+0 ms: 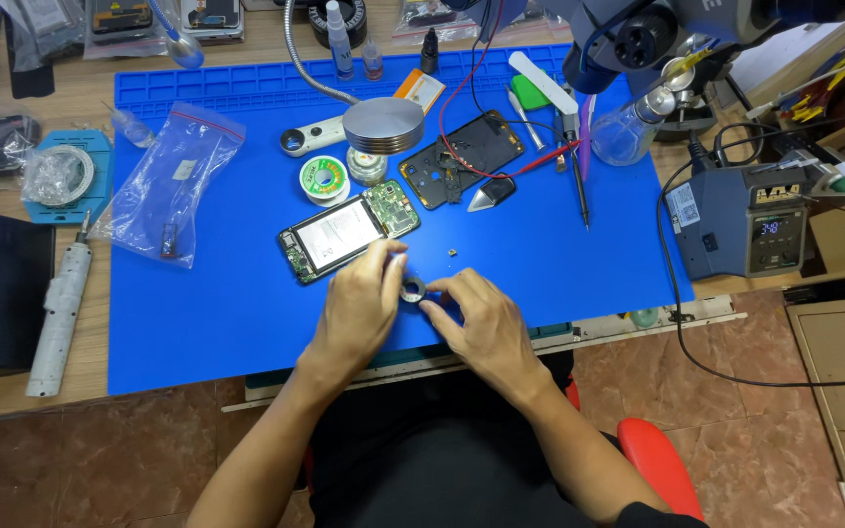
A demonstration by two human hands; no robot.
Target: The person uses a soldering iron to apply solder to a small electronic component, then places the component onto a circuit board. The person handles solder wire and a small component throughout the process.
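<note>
Holding a small dark ring [413, 288] between both hands, left hand [359, 308] and right hand [476, 318] each in a pinching grip | opened phone [344, 233] just beyond grip, back cover [462, 156] off | reassembly undone, seemingly

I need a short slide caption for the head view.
Both hands hold a small dark ring beside an opened phone.

A light brown wooden counter [70, 396] stood over a floor of reddish-brown stone tiles [726, 401], beside a red seat [659, 462].
</note>
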